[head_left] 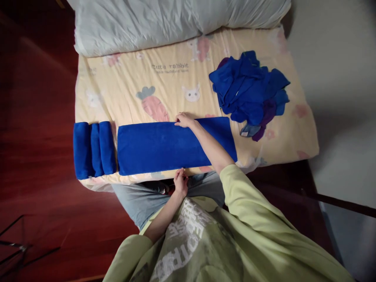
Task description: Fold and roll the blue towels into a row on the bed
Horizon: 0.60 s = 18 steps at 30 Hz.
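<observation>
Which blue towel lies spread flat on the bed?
The long central blue towel; the three narrow bundles at left are rolled or folded, the heaped cloths crumpled.

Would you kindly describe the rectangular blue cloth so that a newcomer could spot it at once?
On the pale yellow, rabbit-printed sheet, look along the near edge. The rectangular blue cloth lies there, right of three narrow blue cloth bundles; unlike them and the crumpled blue-and-purple cloth heap, it is spread flat.
</observation>
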### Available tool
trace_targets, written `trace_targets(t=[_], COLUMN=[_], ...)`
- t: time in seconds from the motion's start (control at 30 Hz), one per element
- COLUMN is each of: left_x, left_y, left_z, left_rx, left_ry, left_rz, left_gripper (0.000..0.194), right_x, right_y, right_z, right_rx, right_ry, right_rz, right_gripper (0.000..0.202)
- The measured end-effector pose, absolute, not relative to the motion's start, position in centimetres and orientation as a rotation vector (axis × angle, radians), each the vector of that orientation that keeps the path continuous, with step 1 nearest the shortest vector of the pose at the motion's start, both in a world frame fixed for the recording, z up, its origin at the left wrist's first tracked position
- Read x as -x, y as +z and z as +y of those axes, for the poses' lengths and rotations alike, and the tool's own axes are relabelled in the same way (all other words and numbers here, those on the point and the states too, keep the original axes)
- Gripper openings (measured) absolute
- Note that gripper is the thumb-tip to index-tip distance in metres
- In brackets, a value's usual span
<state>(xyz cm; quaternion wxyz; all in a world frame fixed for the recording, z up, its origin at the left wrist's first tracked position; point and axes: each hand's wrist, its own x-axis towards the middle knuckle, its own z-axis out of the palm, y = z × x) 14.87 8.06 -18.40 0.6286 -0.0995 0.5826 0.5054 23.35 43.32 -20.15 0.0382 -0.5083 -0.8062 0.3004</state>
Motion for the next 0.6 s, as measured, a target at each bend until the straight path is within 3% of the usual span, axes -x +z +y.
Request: trace_targets(t=[0.3, 0.6], left_x=[-16.4, -16.1], left_y=[-17.6, -17.5], left_z=[8.0, 10.8], left_rx=[0.354, 0.465], left_ry=[1.299, 1.254], left_rz=[1.463, 1.412], left_gripper=[0.033, 0.023], right_x=[-23.4, -23.0], right_y=[-19.0, -20.4], right_z=[43.2, 43.2], right_rx=[1.493, 1.475], right_ry=[1.201, 1.256], right_rz=[-2.257, -2.215], right_gripper=[0.017, 0.022])
